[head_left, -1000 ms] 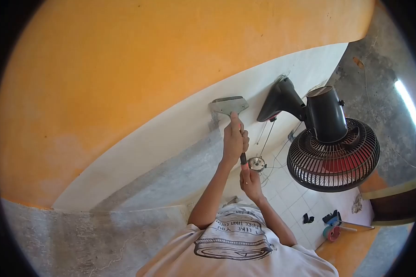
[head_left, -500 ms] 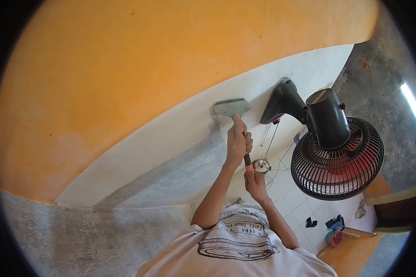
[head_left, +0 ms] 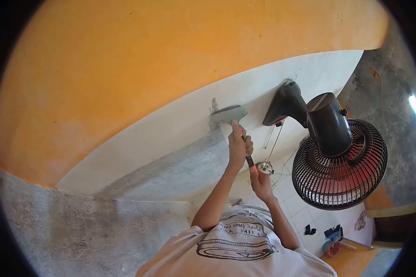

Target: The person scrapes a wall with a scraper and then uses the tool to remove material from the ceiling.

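Observation:
A wide-headed scraper [head_left: 229,114] with a grey head and a black-and-red handle lies against the white band of wall [head_left: 175,122]. Wrapped round the upper handle, just below the head, is my left hand [head_left: 238,147]. My right hand [head_left: 262,183] grips the handle's lower end. Beside the head's left end, a rough grey patch [head_left: 214,105] shows through the white coat. Below the head runs a bare grey strip of wall [head_left: 171,168].
A black-and-red wall fan [head_left: 339,161] juts out close on the right, its pull cords hanging beside its base. Orange wall [head_left: 138,69] spreads above the white band. Low at the right are a pink container [head_left: 332,248] and black items [head_left: 310,230] on the tiled floor.
The scraper head has slid slightly down the wall, and more of the grey patch shows above it. Both hands keep their hold. The view has shifted a little.

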`<state>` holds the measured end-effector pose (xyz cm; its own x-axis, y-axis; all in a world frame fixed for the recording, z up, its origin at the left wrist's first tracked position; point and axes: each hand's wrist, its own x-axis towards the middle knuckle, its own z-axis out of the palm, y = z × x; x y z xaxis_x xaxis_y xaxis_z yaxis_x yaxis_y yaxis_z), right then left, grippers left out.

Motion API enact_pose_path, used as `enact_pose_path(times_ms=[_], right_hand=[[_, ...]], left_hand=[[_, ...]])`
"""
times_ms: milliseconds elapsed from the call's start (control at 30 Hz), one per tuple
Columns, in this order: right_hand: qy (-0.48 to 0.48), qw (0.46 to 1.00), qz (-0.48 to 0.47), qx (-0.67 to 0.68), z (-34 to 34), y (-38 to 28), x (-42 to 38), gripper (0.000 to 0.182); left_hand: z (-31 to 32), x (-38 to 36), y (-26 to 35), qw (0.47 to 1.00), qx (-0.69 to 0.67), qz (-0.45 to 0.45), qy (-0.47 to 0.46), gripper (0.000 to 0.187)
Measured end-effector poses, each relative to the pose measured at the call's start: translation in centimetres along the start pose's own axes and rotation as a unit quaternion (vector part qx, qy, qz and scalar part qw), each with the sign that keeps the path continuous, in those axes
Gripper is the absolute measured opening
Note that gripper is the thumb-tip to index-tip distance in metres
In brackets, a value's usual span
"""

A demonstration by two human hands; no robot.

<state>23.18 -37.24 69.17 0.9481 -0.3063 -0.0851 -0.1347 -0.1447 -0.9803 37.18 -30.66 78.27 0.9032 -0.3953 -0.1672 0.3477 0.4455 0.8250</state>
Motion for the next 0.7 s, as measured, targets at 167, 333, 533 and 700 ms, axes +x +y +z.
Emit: enact_pose_path(times_ms=[167, 333, 533, 700], right_hand=[[-0.001, 0.997, -0.045, -0.070, -1.7, -2.0, 0.6, 0.055], [-0.013, 0.992, -0.058, -0.107, -2.4, -0.8, 0.8, 0.054], [-0.017, 0.994, -0.061, -0.091, -1.7, -0.9, 1.2, 0.054], [-0.029, 0.995, -0.058, -0.078, -1.7, -0.8, 1.0, 0.054]], left_hand=[[1.5, -0.2, 2.0, 1.000, -0.017, 0.008, 0.006, 0.061], [0.7, -0.1, -0.1, 0.999, -0.041, 0.023, -0.006, 0.061], [1.0, -0.2, 1.2, 0.999, -0.037, 0.025, 0.029, 0.061], [0.9, -0.6, 1.2, 0.999, -0.045, 0.031, 0.005, 0.061]])
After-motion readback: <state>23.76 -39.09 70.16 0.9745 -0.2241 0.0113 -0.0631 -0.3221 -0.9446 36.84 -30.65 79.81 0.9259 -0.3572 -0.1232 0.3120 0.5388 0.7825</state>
